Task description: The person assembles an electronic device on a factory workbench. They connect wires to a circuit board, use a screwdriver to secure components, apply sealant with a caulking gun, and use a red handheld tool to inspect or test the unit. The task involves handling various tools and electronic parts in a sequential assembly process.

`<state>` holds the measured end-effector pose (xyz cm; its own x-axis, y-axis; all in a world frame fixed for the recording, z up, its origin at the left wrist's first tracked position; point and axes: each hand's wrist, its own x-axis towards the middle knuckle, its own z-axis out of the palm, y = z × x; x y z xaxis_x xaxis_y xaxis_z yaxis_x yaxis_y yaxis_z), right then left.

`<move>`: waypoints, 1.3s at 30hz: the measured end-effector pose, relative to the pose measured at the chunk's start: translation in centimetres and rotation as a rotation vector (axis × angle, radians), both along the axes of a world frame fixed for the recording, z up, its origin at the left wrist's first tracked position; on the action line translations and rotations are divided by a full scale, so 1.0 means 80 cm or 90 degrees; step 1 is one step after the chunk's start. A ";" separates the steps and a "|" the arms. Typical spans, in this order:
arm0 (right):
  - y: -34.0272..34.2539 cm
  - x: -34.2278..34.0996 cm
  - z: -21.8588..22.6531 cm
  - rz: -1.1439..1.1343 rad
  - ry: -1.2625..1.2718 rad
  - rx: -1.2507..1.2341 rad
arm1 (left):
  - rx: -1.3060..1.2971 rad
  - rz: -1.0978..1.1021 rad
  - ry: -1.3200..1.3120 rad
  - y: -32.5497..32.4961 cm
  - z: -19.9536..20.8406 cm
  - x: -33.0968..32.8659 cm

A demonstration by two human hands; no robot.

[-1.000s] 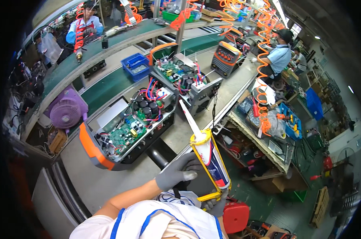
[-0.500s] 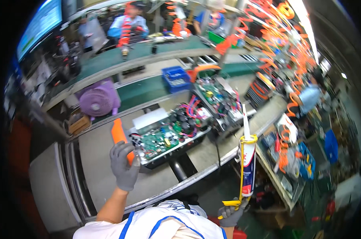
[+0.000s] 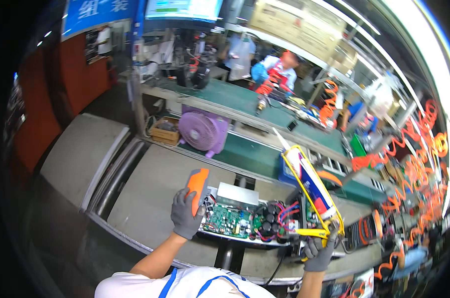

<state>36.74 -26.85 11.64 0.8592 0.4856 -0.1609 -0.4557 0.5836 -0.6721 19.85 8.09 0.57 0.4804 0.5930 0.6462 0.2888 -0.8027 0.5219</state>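
My left hand [image 3: 186, 216], in a grey glove, grips the orange-and-grey end panel [image 3: 198, 186] at the left end of an opened electronic unit. That unit shows a green circuit board [image 3: 230, 220], a silvery metal plate [image 3: 238, 193], dark round components and red and blue wires. My right hand [image 3: 319, 253], also gloved, is closed round the handle of a yellow caulking gun [image 3: 311, 186]. A white, red and dark-blue sealant tube sits in its frame, its white nozzle pointing up and to the left. The gun partly covers a second unit behind it.
A purple fan [image 3: 199, 131] stands beyond the conveyor [image 3: 140, 198], beside a small box [image 3: 164, 131]. At the right lies another black-and-orange unit [image 3: 364, 231]. Orange coiled hoses [image 3: 329, 102] hang over the far bench, where a person in blue [image 3: 279, 72] sits.
The view has swung left. My right hand has lifted the caulking gun from beside the bench to over the units, and it now tilts left. My left hand stays at the end panel.
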 end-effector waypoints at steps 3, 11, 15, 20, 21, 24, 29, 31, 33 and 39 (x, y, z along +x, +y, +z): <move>0.133 0.040 0.044 -0.055 0.085 -0.115 | 0.024 0.046 0.009 0.000 0.004 -0.001; 0.492 0.186 0.019 -0.019 0.140 0.022 | 0.024 0.027 0.024 -0.002 0.012 -0.003; 0.639 0.201 0.042 -0.082 0.179 -0.008 | 0.036 0.018 0.030 0.000 0.011 -0.005; 0.737 0.391 -0.037 -0.088 0.039 0.135 | 0.017 -0.089 0.000 -0.010 0.016 0.027; 0.787 0.311 -0.030 -0.061 0.071 0.058 | 0.014 -0.016 0.038 -0.004 0.014 0.009; 0.782 0.338 -0.037 0.094 -0.104 -0.050 | 0.010 -0.048 0.048 -0.003 0.008 0.008; 0.600 0.255 0.039 0.444 -0.308 -0.130 | -0.021 -0.032 0.079 0.008 0.001 -0.009; 0.494 0.246 0.068 0.528 -0.491 -0.188 | -0.011 -0.040 0.100 0.009 -0.001 -0.012; 0.380 0.229 0.090 0.519 -0.651 -0.310 | -0.022 -0.082 0.097 0.015 -0.002 -0.017; 0.093 0.181 0.065 0.200 -0.691 -0.664 | -0.241 -0.163 -0.019 0.014 -0.021 -0.039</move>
